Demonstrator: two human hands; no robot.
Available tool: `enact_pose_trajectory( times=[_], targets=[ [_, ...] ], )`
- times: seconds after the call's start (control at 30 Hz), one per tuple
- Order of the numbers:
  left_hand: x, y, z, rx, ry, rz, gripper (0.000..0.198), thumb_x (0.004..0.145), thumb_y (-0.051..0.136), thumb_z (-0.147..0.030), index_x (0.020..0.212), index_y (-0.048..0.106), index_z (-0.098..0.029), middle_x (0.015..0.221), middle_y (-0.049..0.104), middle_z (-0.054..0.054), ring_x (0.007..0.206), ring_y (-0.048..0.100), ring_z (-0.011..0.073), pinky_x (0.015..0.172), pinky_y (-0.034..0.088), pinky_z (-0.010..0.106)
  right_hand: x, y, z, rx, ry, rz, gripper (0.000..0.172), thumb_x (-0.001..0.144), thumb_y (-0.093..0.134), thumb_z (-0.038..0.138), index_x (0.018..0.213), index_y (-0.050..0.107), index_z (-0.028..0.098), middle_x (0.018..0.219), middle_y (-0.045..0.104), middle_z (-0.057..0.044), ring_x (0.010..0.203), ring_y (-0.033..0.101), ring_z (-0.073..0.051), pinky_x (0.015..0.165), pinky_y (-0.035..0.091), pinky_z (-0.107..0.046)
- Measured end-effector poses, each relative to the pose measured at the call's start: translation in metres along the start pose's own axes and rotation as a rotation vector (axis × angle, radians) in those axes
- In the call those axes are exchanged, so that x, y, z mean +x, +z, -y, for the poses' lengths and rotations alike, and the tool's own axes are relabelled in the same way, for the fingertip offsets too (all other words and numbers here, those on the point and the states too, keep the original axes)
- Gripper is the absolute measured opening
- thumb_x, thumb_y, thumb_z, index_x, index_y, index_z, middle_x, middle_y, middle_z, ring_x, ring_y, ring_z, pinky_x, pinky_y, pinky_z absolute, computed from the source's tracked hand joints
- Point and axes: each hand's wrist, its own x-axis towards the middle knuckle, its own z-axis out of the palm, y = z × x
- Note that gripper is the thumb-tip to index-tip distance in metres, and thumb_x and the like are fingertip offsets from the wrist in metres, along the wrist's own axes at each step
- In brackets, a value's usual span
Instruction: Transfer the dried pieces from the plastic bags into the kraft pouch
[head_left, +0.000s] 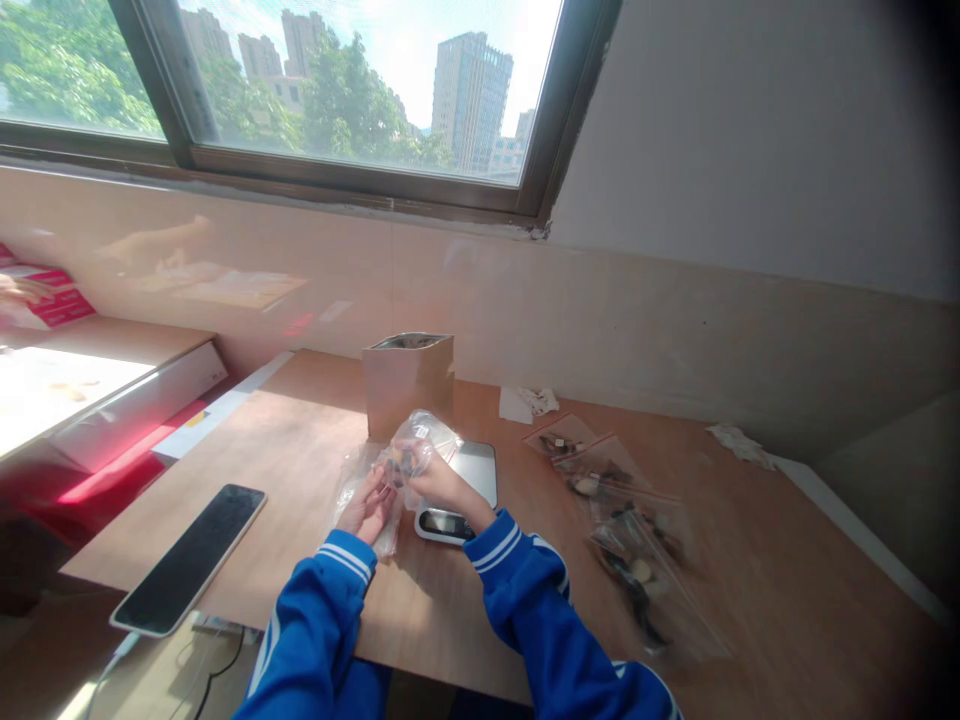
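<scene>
on the table [300,470] a scale [461,495] sits in the middle, a standing pouch [409,385] behind it, a phone [191,555] to its left at the table's edge, filled bags [626,530] in a row to its right, a bag [416,450] above the scale.

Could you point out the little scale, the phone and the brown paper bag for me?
kitchen scale [474,468], head view, on its steel platform.
phone [190,556], head view, middle of its dark screen.
brown paper bag [409,388], head view, on its front face.
</scene>
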Motion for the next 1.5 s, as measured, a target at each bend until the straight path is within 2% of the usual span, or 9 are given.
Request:
enact_pose_trajectory(
  times=[0.27,0.47,0.6,0.77,0.87,1.03,1.17,1.3,1.5],
  targets=[
    [0.007,-0.004,0.004,0.008,0.029,-0.016,0.031,0.085,0.052,-0.010,0.115,0.058,-0.014,0.090,0.071,0.008,0.070,0.068,0.0124,0.068,0.057,0.019,0.002,0.001,0.005,0.072,0.081,0.020,0.032,0.068,0.067,0.022,0.098,0.054,0.019,0.094,0.061,-0.004,0.087,0.061,-0.018,0.081,0.050,-0.031],
    [0.013,-0.009,0.006,0.059,-0.017,0.007,0.026,0.086,0.049,-0.014,0.110,0.060,-0.011,0.092,0.069,0.011,0.078,0.069,0.0163,0.074,0.057,0.026,0.008,0.004,0.021,-0.079,0.009,0.058,0.030,0.069,0.060,0.012,0.098,0.060,0.019,0.091,0.063,-0.003,0.085,0.061,-0.017,0.081,0.049,-0.031],
    [0.015,-0.011,0.004,0.036,0.004,-0.003,0.022,0.088,0.044,-0.011,0.102,0.061,-0.009,0.089,0.070,0.010,0.077,0.068,0.0144,0.074,0.057,0.025,0.011,0.007,0.023,-0.125,-0.040,0.073,0.028,0.072,0.058,0.012,0.098,0.064,0.018,0.092,0.065,-0.004,0.091,0.061,-0.019,0.084,0.048,-0.032],
    [0.016,-0.012,0.000,-0.042,0.039,0.059,0.028,0.090,0.044,-0.017,0.114,0.057,-0.013,0.099,0.069,0.010,0.091,0.067,0.0168,0.083,0.055,0.029,0.011,0.007,0.019,-0.096,-0.093,-0.069,0.023,0.076,0.055,0.014,0.095,0.067,0.018,0.090,0.068,-0.005,0.089,0.062,-0.022,0.081,0.049,-0.034],
    [0.014,-0.010,-0.002,-0.104,0.045,0.027,0.032,0.090,0.044,-0.019,0.120,0.054,-0.016,0.098,0.070,0.008,0.093,0.066,0.0173,0.087,0.054,0.032,0.004,0.003,0.019,-0.089,-0.090,-0.116,0.018,0.077,0.057,0.017,0.090,0.068,0.018,0.091,0.069,-0.007,0.086,0.063,-0.022,0.080,0.050,-0.035],
    [0.008,-0.003,-0.004,-0.110,0.032,-0.022,0.026,0.088,0.047,-0.017,0.111,0.059,-0.013,0.086,0.071,0.006,0.078,0.069,0.0163,0.078,0.057,0.030,-0.028,-0.012,0.028,-0.065,-0.058,-0.193,0.026,0.077,0.060,0.022,0.102,0.067,0.019,0.103,0.068,-0.007,0.096,0.062,-0.023,0.087,0.048,-0.037],
    [0.003,0.001,-0.006,-0.116,0.006,-0.026,0.021,0.088,0.045,-0.017,0.100,0.061,-0.014,0.078,0.070,0.005,0.073,0.068,0.0159,0.071,0.057,0.028,-0.042,-0.033,0.055,-0.036,-0.055,-0.268,0.031,0.079,0.061,0.027,0.109,0.066,0.021,0.108,0.067,-0.007,0.097,0.062,-0.022,0.086,0.049,-0.036],
    [0.006,-0.006,-0.007,-0.113,-0.024,-0.068,0.014,0.085,0.048,-0.017,0.093,0.060,-0.014,0.077,0.068,0.004,0.072,0.068,0.0158,0.069,0.057,0.029,-0.013,-0.058,0.092,-0.079,-0.231,-0.405,0.034,0.082,0.059,0.029,0.114,0.063,0.020,0.112,0.065,-0.007,0.100,0.061,-0.020,0.090,0.048,-0.033],
    [0.009,-0.012,-0.008,-0.085,-0.054,-0.022,0.012,0.085,0.049,-0.021,0.092,0.058,-0.016,0.075,0.067,0.003,0.069,0.066,0.0141,0.067,0.055,0.026,0.079,-0.082,0.110,-0.295,-0.431,-0.435,0.031,0.083,0.055,0.023,0.112,0.062,0.018,0.113,0.063,-0.007,0.104,0.058,-0.019,0.094,0.044,-0.032]
  ],
)
